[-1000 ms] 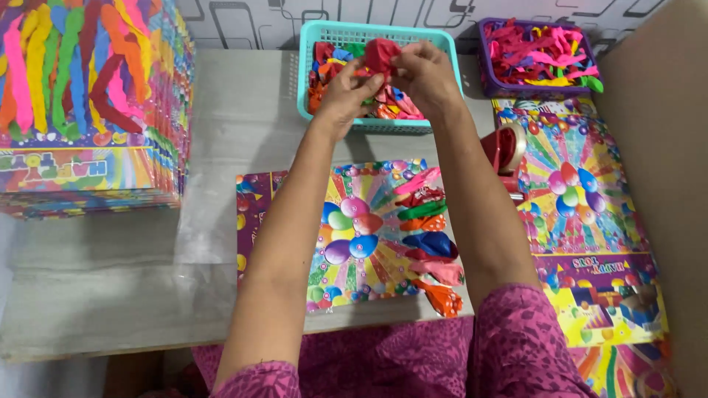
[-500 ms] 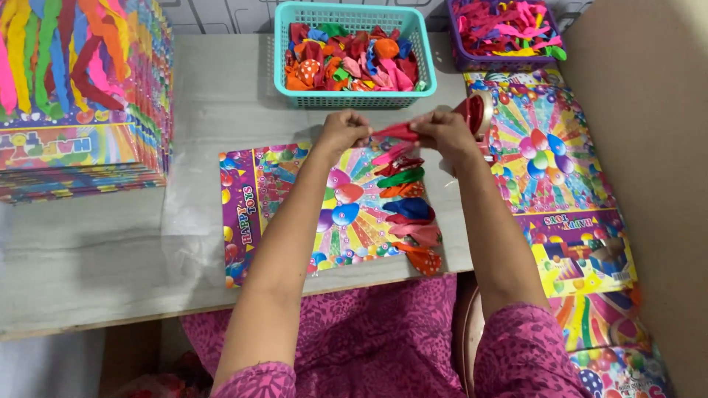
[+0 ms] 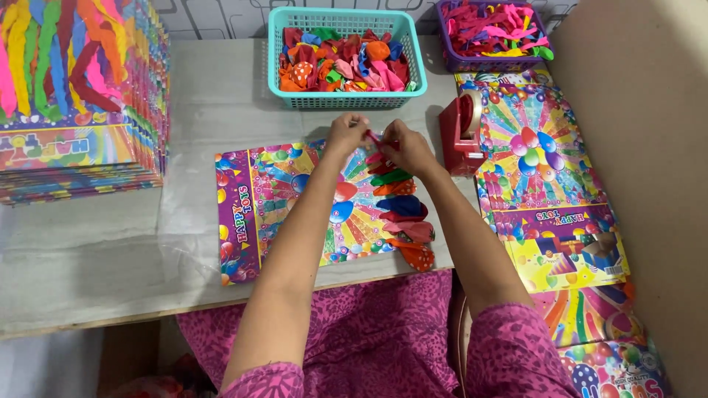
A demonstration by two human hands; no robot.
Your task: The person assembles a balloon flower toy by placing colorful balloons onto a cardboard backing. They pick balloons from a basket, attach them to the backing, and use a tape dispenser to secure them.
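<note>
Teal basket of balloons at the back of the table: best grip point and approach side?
Take the teal basket by its near long rim, from the person's side and above. That rim is bare, while loose balloons fill the inside. Behind it is the wall; a purple basket stands close on its right. Both the left hand and right hand pinch a balloon.

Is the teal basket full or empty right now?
Full. The teal basket is heaped with loose balloons up to about its rim; both hands are out of it, over the card.
</note>
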